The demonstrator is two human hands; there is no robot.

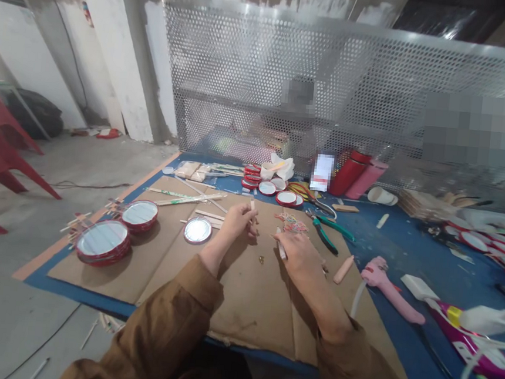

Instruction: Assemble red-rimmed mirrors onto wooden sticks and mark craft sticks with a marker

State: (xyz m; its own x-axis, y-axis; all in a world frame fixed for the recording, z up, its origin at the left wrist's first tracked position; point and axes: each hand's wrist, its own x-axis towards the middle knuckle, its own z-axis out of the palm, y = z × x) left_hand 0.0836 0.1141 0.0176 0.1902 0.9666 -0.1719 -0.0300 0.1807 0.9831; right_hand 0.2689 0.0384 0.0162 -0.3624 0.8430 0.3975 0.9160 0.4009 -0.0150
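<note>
Over the cardboard sheet, my left hand is closed on a small pale wooden stick that pokes up past the fingertips. My right hand is curled round a short whitish piece, whose kind I cannot make out. Between the hands lies a tiny brass-coloured part. A tangle of coloured rubber bands sits just beyond my right hand. Left of my left hand rests a round red-rimmed disc, with thin wooden sticks behind it.
Stacked red-rimmed discs stand at the left. On the right are green-handled pliers, a wooden handle, a pink glue gun with its cord, and a purple-and-white bottle-like item. A red bottle stands before the perforated metal panel.
</note>
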